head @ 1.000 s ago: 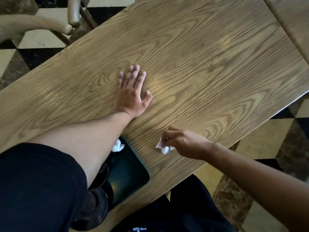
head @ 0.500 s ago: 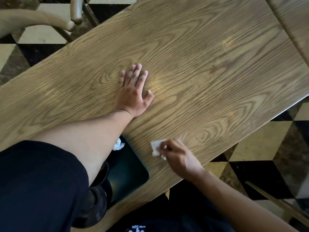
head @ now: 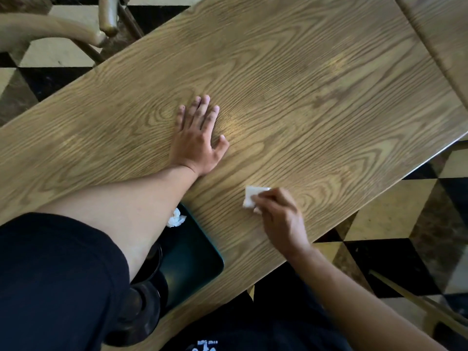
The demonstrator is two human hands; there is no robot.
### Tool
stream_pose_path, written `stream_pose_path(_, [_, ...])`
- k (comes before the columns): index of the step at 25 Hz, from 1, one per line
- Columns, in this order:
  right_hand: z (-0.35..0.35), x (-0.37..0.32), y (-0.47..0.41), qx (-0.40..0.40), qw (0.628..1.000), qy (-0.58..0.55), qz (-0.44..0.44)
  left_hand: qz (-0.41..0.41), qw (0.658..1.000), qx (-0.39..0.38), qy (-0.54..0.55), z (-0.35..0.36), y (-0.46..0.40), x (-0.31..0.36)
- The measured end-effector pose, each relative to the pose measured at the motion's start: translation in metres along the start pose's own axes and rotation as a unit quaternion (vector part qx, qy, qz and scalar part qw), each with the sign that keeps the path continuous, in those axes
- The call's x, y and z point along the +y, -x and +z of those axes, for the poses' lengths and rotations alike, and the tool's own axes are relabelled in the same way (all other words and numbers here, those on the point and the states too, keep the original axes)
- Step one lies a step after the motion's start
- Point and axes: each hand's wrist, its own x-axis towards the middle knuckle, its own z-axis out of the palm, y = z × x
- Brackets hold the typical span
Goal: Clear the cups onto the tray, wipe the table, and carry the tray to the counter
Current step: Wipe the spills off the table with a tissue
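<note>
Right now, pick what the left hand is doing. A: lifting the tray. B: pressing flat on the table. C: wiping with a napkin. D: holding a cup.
B: the left hand lies palm down, fingers spread, on the table, holding nothing; the napkin is pinched in the right hand.

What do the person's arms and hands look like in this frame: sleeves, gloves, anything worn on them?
Both hands are bare: no gloves, rings, watch or bracelet visible on the left hand or right hand. The left arm emerges from a loose black short sleeve ending near the elbow. The right forearm is uncovered; no sleeve of its own shows in view.
</note>
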Motion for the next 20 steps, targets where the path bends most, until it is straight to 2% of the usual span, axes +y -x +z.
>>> stream_pose_path(2, [0.005,-0.012,0.036,-0.148,0.981,-0.035,-0.119,-0.001,1.000,0.005,-0.001,0.000,0.000,0.001])
stream_pose_path(3, [0.003,-0.011,0.042,-0.193,0.969,-0.046,-0.151,0.000,1.000,0.006,0.001,0.000,0.000,0.000])
stream_pose_path(4, [-0.003,-0.006,0.039,-0.202,0.966,-0.058,-0.148,0.001,1.000,0.006,0.002,0.001,0.000,0.000])
stream_pose_path(6, [-0.019,0.000,0.021,-0.129,0.988,-0.070,-0.055,0.003,1.000,0.007,0.002,0.001,0.000,0.000])
stream_pose_path(8, [-0.034,0.006,-0.007,-0.009,0.988,-0.103,0.115,0.003,1.000,0.005,0.004,0.000,0.000,0.000])
stream_pose_path(10, [-0.041,0.008,-0.027,0.018,0.933,-0.265,0.241,0.001,1.000,0.001,0.007,0.000,0.000,0.000])
stream_pose_path(11, [-0.041,0.007,-0.032,0.003,0.910,-0.324,0.258,0.001,1.000,0.001,0.007,0.000,0.000,0.000])
stream_pose_path(12, [-0.040,0.008,-0.031,-0.017,0.910,-0.336,0.243,0.001,1.000,0.002,0.007,0.000,0.000,0.000])
stream_pose_path(13, [-0.039,0.010,-0.027,-0.036,0.931,-0.302,0.203,0.002,1.000,0.004,0.006,0.001,0.000,0.000])
stream_pose_path(15, [-0.038,0.018,-0.013,-0.047,0.988,-0.124,0.082,0.002,1.000,0.008,0.002,0.002,0.001,-0.001])
stream_pose_path(16, [-0.038,0.026,-0.007,-0.039,0.997,-0.046,0.037,0.001,1.000,0.010,0.001,0.002,0.001,-0.001])
stream_pose_path(18, [-0.043,0.036,0.001,-0.009,0.999,0.038,0.037,0.002,1.000,0.010,0.004,0.003,0.001,0.000])
stream_pose_path(20, [-0.047,0.042,0.006,0.033,0.995,0.073,0.052,0.003,1.000,0.008,0.007,0.003,0.000,-0.001])
